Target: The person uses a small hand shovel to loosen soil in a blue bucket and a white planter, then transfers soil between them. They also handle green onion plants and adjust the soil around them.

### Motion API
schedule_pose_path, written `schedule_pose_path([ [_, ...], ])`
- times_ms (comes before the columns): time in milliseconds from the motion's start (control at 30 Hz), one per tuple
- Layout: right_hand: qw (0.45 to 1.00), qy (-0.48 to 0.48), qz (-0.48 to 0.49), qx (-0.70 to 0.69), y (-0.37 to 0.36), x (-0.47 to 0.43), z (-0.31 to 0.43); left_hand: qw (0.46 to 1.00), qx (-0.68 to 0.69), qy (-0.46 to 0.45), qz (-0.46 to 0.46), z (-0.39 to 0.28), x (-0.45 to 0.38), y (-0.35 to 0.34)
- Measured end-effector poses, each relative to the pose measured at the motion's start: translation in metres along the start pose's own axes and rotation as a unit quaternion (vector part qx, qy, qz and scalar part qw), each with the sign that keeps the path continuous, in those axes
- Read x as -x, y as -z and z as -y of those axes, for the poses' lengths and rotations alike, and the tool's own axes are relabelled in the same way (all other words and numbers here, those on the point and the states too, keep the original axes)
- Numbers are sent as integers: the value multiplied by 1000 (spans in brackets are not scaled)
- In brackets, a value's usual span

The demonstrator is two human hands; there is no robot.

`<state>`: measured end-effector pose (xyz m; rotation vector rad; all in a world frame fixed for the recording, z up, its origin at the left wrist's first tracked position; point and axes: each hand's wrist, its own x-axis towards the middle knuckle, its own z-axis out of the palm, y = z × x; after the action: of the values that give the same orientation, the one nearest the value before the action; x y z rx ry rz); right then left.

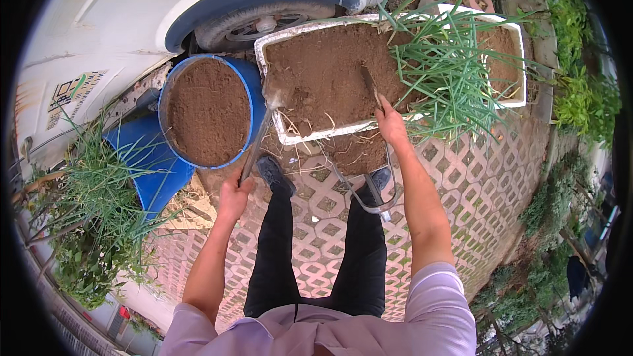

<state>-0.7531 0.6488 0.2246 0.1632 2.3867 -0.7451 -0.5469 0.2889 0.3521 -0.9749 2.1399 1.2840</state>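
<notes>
My left hand (234, 199) grips the handle of a long-handled tool (256, 147). Its far end reaches the left edge of a white foam planter box (329, 133), and the shape of its head is hard to make out. In my right hand (392, 123) is a small hand tool with a narrow dark blade (368, 80), its tip at the brown soil (321, 71) in the box. Dry roots and stalks lie along the near rim. Long green onion-like plants (450, 69) hang over the box's right end.
A blue barrel (254, 84) full of soil stands left of the box. Another blue container (148, 153) lies tilted beside green plants (94, 198). A metal tube frame (393, 198) stands by my right foot. Behind is a white vehicle with a wheel (264, 24). Perforated pavers (316, 237) cover the ground.
</notes>
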Motion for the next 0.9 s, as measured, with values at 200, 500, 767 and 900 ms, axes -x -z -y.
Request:
schedule_pose_path([
  [200, 999, -2, -29, -43, -14, 37, 2, 996, -78, -31, 17, 1, -25, -23],
  [500, 998, 21, 13, -57, -47, 67, 28, 990, -136, -23, 22, 15, -18, -18],
  [767, 995, 67, 45, -51, 0, 144, 95, 989, -142, -45, -13, -20, 42, 12],
  [900, 989, 132, 66, 19, -10, 164, 119, 984, -163, -69, -17, -29, 53, 16],
])
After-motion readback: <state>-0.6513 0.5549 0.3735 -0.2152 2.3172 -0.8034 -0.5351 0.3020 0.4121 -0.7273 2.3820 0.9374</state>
